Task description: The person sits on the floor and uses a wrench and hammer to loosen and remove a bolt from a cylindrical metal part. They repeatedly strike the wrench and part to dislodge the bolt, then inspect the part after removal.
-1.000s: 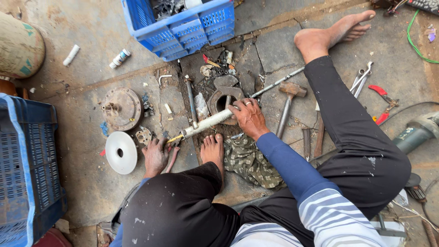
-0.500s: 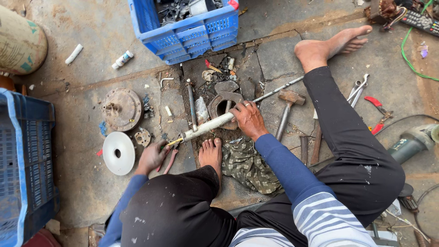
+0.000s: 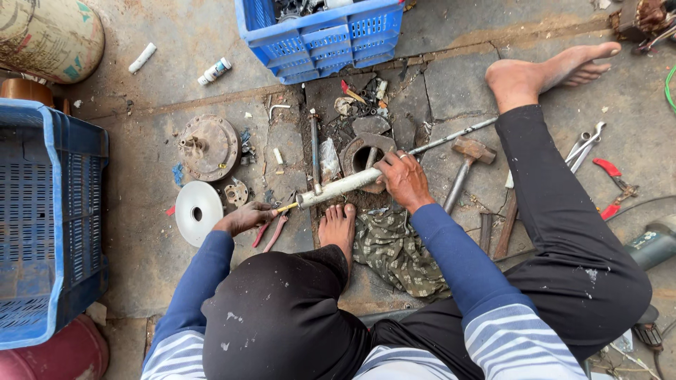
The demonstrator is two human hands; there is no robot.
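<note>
On the concrete floor point(image 3: 176, 281), between the blue side crate point(image 3: 49, 225) and a white disc point(image 3: 197, 211), the left hand point(image 3: 246, 217) rests by the red-handled pliers point(image 3: 271, 229), fingers curled at the yellow tip of the pale shaft point(image 3: 338, 188); I cannot tell if they pinch it. The shaft lies slanted across the floor above the bare foot point(image 3: 338, 229). The right hand point(image 3: 403, 179) wraps its far end at the round metal housing point(image 3: 362, 151). It looks like steadying the shaft for fitting; next calls for a firm, aligned push. A hammer point(image 3: 465, 165) lies rightward.
</note>
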